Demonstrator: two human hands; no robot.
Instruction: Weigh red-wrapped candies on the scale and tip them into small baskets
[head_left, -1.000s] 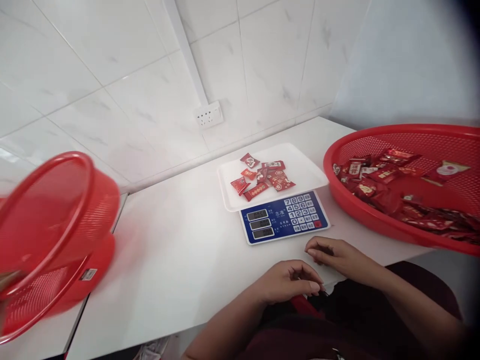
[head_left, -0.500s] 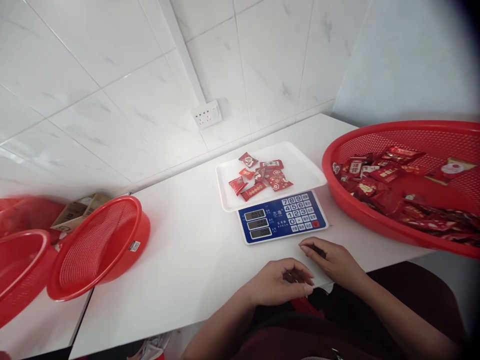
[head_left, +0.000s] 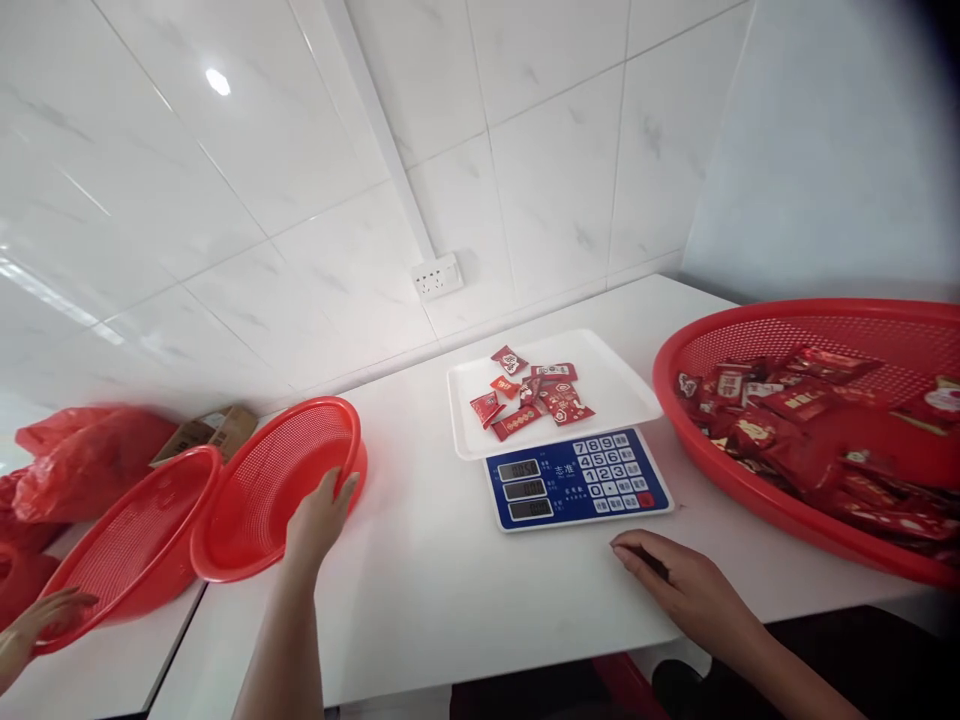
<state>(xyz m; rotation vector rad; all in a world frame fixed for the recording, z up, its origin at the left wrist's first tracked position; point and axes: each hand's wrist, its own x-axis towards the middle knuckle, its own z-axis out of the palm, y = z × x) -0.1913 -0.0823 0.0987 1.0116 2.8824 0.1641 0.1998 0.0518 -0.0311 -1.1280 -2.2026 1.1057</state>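
My left hand (head_left: 321,520) grips the near right rim of a red perforated plastic basket (head_left: 259,460), with the thumb showing at the edge. Some of its fingers are hidden. My right hand (head_left: 679,580) rests on the white table in front of a digital scale (head_left: 581,480); its fingers are curled, thumb close to the fingertips, and I see nothing in them. On the scale's white tray (head_left: 615,385) lie several red wrapped snack packets (head_left: 562,402).
A large red basket (head_left: 739,505) of wrapped packets (head_left: 795,440) stands at the right. At the far left another person's hand (head_left: 52,615) touches a second red basket (head_left: 142,540). Behind are red plastic bags (head_left: 97,460) and a cardboard box (head_left: 225,432). A socket (head_left: 437,277) is on the wall.
My left hand has gone from beside my right hand to the red basket's rim. Both left-side baskets sit closer to the scale. Another person's hand has appeared. My view has shifted left.
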